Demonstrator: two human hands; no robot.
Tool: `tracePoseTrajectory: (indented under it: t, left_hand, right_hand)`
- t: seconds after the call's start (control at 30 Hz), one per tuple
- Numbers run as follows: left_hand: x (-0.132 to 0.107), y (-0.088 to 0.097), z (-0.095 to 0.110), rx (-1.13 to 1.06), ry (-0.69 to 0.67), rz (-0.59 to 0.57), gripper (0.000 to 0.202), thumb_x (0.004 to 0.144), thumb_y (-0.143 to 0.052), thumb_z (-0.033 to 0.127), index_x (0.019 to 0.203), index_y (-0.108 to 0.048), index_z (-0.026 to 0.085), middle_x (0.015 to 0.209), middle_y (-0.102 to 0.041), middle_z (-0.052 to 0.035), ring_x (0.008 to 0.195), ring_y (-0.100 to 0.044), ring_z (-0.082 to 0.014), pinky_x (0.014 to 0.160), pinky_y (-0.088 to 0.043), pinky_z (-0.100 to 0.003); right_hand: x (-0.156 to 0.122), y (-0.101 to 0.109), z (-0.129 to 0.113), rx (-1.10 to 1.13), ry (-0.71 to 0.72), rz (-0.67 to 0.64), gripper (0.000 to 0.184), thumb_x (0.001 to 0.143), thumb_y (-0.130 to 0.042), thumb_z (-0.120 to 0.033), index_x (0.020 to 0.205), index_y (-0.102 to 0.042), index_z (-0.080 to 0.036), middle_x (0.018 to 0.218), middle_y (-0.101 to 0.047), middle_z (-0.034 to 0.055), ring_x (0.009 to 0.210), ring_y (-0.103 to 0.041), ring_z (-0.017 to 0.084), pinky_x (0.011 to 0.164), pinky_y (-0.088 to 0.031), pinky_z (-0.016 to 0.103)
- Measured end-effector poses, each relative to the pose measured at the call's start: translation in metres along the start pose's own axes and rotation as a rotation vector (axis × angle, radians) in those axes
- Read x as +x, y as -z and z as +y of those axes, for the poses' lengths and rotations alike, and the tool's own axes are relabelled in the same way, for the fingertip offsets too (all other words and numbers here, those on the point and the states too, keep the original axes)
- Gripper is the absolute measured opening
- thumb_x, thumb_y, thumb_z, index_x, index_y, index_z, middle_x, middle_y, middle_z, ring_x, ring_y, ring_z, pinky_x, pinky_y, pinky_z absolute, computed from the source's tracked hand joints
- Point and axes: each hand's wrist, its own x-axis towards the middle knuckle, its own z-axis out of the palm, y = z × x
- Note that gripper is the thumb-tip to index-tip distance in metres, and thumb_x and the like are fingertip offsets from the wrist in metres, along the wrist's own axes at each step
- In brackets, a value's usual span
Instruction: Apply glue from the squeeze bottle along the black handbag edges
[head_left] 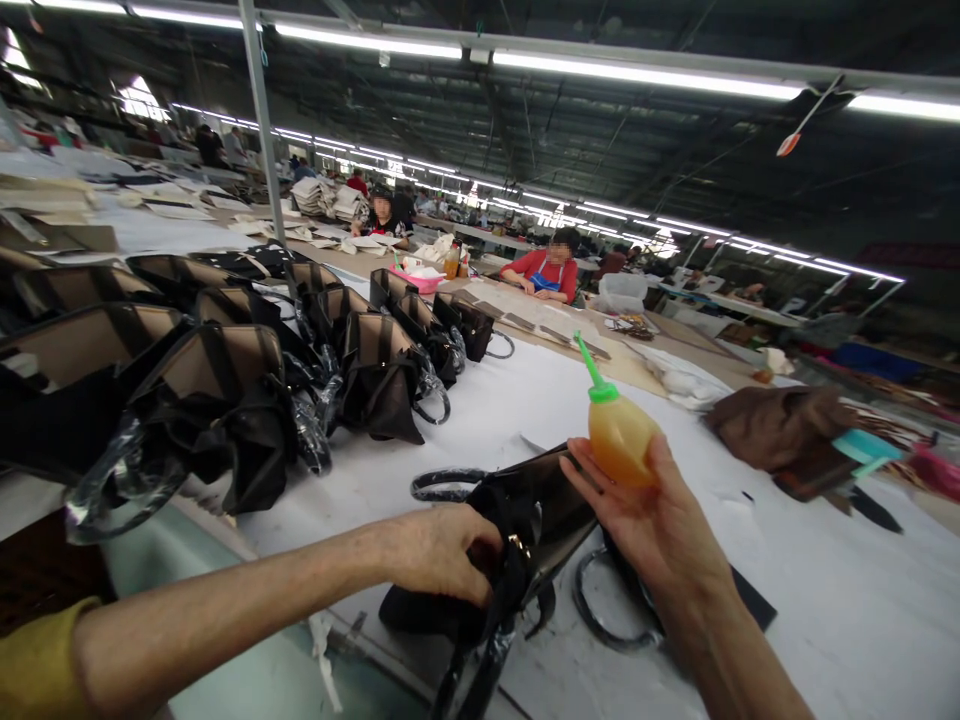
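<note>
In my right hand (637,510) is a squeeze bottle (621,440) of amber liquid, its green cap and long nozzle pointing up and to the left. The fingers cup it from below and behind. My left hand (450,550) grips the black handbag (540,500) that lies tilted on the table in front of me, near its gold-coloured clasp. Those fingertips are partly hidden in the dark material. Plastic-wrapped handles (611,610) of the bag stick out on both sides.
Rows of black handbags (225,380) with tan linings stand on the left of the white-covered table (495,400). A brown bag (780,430) and a turquoise item (866,447) lie at the right. Across the table sits a person in red (544,272), near a pink basin (420,280).
</note>
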Motion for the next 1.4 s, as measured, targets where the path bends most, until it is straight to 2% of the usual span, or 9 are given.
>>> tracePoseTrajectory:
  t: [0.2,0.33,0.5,0.67,0.87,1.07,1.17,1.3,1.4]
  left_hand:
    - [0.010,-0.012,-0.009,-0.040,0.061,0.029,0.023,0.063,-0.053,0.023,0.079,-0.067,0.016,0.065,-0.060,0.0019,0.055,-0.050,-0.0110,0.044,-0.034,-0.018]
    - [0.007,-0.015,-0.005,0.008,0.092,0.136,0.022,0.060,-0.044,0.015,0.070,-0.063,0.016,0.061,-0.057,0.0018,0.054,-0.050,-0.0111,0.043,-0.029,-0.020]
    - [-0.025,0.001,0.002,0.208,0.149,0.345,0.018,0.064,-0.040,0.013,0.065,-0.057,0.019,0.061,-0.056,0.0020,0.060,-0.051,-0.0123,0.050,-0.030,-0.021]
    - [-0.063,0.020,-0.022,0.512,0.387,0.602,0.016,0.071,-0.037,0.016,0.067,-0.051,0.020,0.065,-0.056,-0.0012,0.069,-0.055,-0.0177,0.062,-0.034,-0.027]
    - [-0.060,0.028,-0.040,0.656,0.574,0.600,0.020,0.079,-0.034,0.020,0.072,-0.052,0.020,0.079,-0.064,-0.0064,0.081,-0.061,-0.0253,0.065,-0.038,-0.032]
    - [-0.048,0.029,-0.019,0.586,0.370,0.702,0.023,0.083,-0.040,0.020,0.099,-0.056,0.022,0.098,-0.063,-0.0047,0.089,-0.059,-0.0220,0.074,-0.043,-0.033]
    - [-0.051,0.019,-0.004,0.565,0.148,0.786,0.027,0.085,-0.037,0.016,0.104,-0.055,0.021,0.105,-0.060,-0.0052,0.094,-0.056,-0.0210,0.080,-0.044,-0.034]
    - [-0.052,0.004,0.019,0.504,-0.270,0.610,0.035,0.082,-0.032,0.006,0.102,-0.055,0.023,0.099,-0.061,-0.0022,0.093,-0.054,-0.0162,0.082,-0.044,-0.028]
    - [-0.044,0.005,0.033,0.569,-0.389,0.445,0.046,0.077,-0.034,0.001,0.114,-0.050,0.023,0.101,-0.060,-0.0031,0.099,-0.052,-0.0167,0.085,-0.044,-0.028]
  right_hand:
    - [-0.001,-0.002,0.000,0.000,0.009,0.006,0.052,0.071,-0.079,-0.032,0.116,-0.058,-0.015,0.115,-0.057,0.0173,0.107,-0.051,0.041,0.089,-0.042,0.059]
    - [-0.001,-0.003,0.000,-0.007,0.014,0.018,0.052,0.070,-0.080,-0.032,0.114,-0.059,-0.015,0.115,-0.058,0.0163,0.106,-0.051,0.040,0.089,-0.042,0.059]
    - [0.000,-0.002,0.000,-0.010,0.014,0.015,0.049,0.069,-0.081,-0.033,0.111,-0.061,-0.017,0.115,-0.059,0.0144,0.106,-0.052,0.040,0.090,-0.040,0.060]
    - [0.002,0.000,0.001,-0.021,0.023,0.013,0.046,0.073,-0.078,-0.036,0.112,-0.061,-0.020,0.114,-0.060,0.0128,0.105,-0.053,0.039,0.090,-0.039,0.062]
    - [0.003,0.001,0.003,-0.024,0.037,0.016,0.044,0.075,-0.075,-0.039,0.112,-0.060,-0.020,0.114,-0.060,0.0120,0.105,-0.053,0.037,0.092,-0.038,0.060]
    - [0.003,-0.001,0.004,-0.016,0.027,-0.001,0.045,0.076,-0.074,-0.039,0.112,-0.060,-0.018,0.111,-0.062,0.0119,0.105,-0.054,0.036,0.093,-0.039,0.058]
    - [0.001,0.000,0.004,-0.007,0.026,-0.011,0.043,0.076,-0.074,-0.038,0.111,-0.060,-0.018,0.110,-0.062,0.0111,0.104,-0.054,0.036,0.093,-0.039,0.057]
    - [0.001,0.002,0.004,-0.007,0.029,-0.024,0.042,0.077,-0.073,-0.039,0.112,-0.060,-0.018,0.109,-0.063,0.0111,0.103,-0.055,0.035,0.093,-0.040,0.056]
    - [0.002,0.003,0.004,-0.010,0.028,-0.036,0.042,0.079,-0.072,-0.040,0.112,-0.060,-0.017,0.110,-0.062,0.0113,0.101,-0.057,0.033,0.094,-0.040,0.055]
